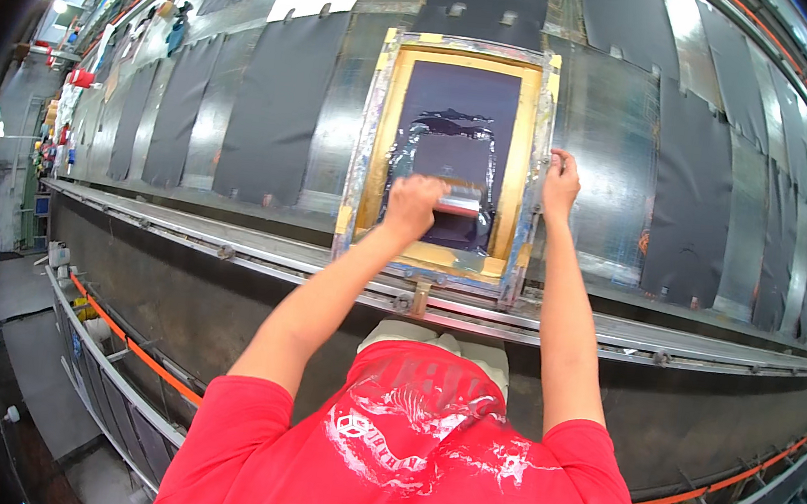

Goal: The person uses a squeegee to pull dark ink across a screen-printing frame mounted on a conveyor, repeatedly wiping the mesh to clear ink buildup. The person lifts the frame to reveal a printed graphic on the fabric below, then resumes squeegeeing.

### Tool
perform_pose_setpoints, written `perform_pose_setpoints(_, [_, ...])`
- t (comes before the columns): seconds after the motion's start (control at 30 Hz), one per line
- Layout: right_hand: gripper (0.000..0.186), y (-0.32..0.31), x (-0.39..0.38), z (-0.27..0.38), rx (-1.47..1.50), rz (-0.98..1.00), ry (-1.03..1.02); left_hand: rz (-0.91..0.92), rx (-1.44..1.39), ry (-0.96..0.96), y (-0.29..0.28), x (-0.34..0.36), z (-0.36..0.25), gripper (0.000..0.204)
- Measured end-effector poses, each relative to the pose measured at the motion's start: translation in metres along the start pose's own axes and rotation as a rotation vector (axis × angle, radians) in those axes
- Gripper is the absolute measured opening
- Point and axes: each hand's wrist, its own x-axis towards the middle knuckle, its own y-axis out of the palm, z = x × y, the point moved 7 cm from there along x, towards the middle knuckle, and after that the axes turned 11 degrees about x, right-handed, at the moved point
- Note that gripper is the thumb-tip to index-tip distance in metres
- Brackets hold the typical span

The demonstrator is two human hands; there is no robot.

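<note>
A screen-printing frame [546, 100] with worn, ink-stained edges lies on the long table in front of me. Its mesh [460, 91] is dark purple, bordered in yellow, and wet ink [451, 122] glistens across the middle. My left hand [413, 206] is closed around one end of a squeegee [463, 202], which rests crosswise on the mesh in the lower half. At the frame's right side, my right hand [561, 185] has its fingers curled in against the edge; the fingertips are partly hidden.
Dark fabric panels [281, 106] lie in rows along the table on both sides, another dark panel [691, 184] to the right. A metal rail [227, 245] runs along the near edge, with a bracket [420, 298] below the frame. Behind me runs an orange bar [143, 348].
</note>
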Motion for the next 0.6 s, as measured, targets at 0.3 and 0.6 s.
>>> perform_pose_setpoints(0.3, [0.018,0.016,0.028,0.022,0.033,0.028,-0.142,-0.105,-0.244,0.040,-0.047,-0.084,0.003,0.042])
perform_pose_setpoints(0.6, [0.019,0.218,-0.110,0.116,0.185,0.080,-0.065,-0.002,-0.176,-0.039,-0.100,-0.143,0.211,0.049])
